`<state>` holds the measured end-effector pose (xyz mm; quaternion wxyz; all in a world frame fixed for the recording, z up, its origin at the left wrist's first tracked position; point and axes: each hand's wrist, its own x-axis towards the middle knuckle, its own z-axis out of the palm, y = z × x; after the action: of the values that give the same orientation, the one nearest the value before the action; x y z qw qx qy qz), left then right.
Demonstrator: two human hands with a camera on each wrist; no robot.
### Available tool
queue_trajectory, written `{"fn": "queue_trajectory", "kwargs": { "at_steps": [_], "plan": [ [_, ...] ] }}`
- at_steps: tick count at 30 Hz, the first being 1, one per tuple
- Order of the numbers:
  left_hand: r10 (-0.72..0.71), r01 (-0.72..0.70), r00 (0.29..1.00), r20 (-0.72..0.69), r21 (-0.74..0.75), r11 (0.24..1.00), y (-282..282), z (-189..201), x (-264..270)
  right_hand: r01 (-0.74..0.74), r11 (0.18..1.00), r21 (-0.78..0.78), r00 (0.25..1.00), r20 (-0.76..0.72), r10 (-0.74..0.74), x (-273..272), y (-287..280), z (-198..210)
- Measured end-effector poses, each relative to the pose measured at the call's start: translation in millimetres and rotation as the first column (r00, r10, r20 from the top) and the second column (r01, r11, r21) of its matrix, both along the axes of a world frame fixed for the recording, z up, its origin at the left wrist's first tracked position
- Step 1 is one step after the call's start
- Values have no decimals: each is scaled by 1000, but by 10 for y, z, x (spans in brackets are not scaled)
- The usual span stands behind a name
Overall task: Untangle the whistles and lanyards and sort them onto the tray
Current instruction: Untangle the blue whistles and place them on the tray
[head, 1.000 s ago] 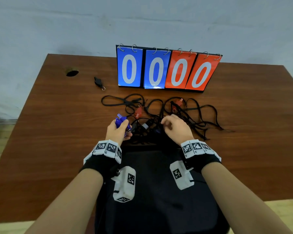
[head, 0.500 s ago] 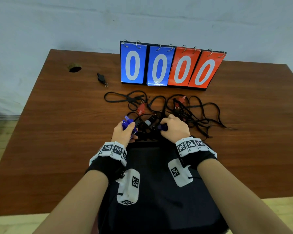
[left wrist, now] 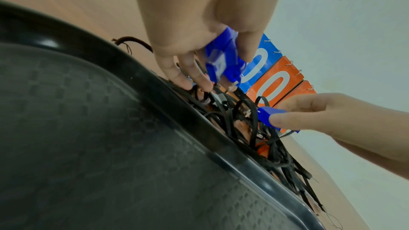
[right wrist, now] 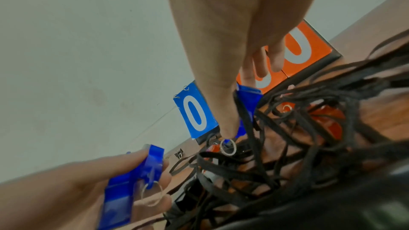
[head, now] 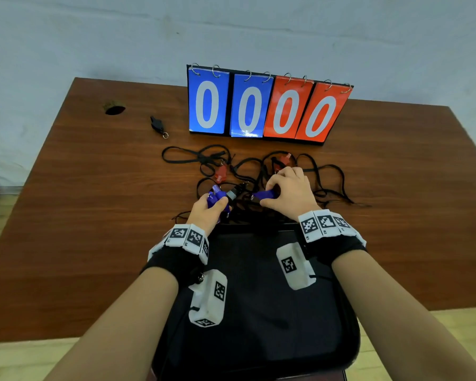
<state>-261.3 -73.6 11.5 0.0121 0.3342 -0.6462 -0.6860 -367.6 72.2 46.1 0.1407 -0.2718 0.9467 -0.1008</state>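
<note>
A tangle of black lanyards [head: 261, 174] with red whistles [head: 221, 173] lies on the brown table just beyond the black tray [head: 259, 312]. My left hand [head: 209, 209] grips a blue whistle [head: 216, 198] with a metal ring, seen close in the right wrist view as the blue whistle [right wrist: 130, 181]. My right hand [head: 289, 192] pinches a second blue whistle [head: 264, 194] between thumb and fingers; its ring [right wrist: 228, 145] hangs among the cords. The left wrist view shows both blue whistles [left wrist: 223, 59] [left wrist: 270, 114] above the tray's rim [left wrist: 155, 83].
A flip scoreboard [head: 267, 105] reading 0000 stands at the table's back edge. A lone black whistle [head: 157, 125] lies to its left, and a cable hole [head: 115, 109] sits at the far left corner.
My right hand has picked a second blue whistle out of the tangle and now pinches it. The left hand keeps its whistle, shifted slightly toward the tray edge.
</note>
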Motion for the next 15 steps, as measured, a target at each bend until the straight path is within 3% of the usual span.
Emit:
{"fn": "queue_trajectory", "kwargs": {
  "at_steps": [3, 5, 9, 11, 13, 15],
  "plan": [
    [-36, 37, 999, -31, 50, 998, 88, 37, -17, -82, 996, 42, 991, -107, 86, 11, 26, 41],
    [-57, 60, 997, -44, 72, 996, 147, 61, -41, -52, 998, -20, 993, -107, 49, 22, 67, 64],
    [-38, 43, 998, -43, 116, 992, 188, 87, -73, 159, 940, -302, 986, 104, -134, -62, 127, -17],
    [-30, 34, 999, -40, 129, 991, 183, 87, -68, 302, 855, -422, 936, 300, -182, -88, 117, -48],
    [-18, 26, 998, -53, 151, 988, 179, 87, -45, 512, 682, -522, 818, 538, -203, -70, 92, -11],
    [1, 15, 997, -80, 194, 981, 177, 96, -10, 628, 527, -573, 730, 668, -144, -45, 63, 38]
  ]
}}
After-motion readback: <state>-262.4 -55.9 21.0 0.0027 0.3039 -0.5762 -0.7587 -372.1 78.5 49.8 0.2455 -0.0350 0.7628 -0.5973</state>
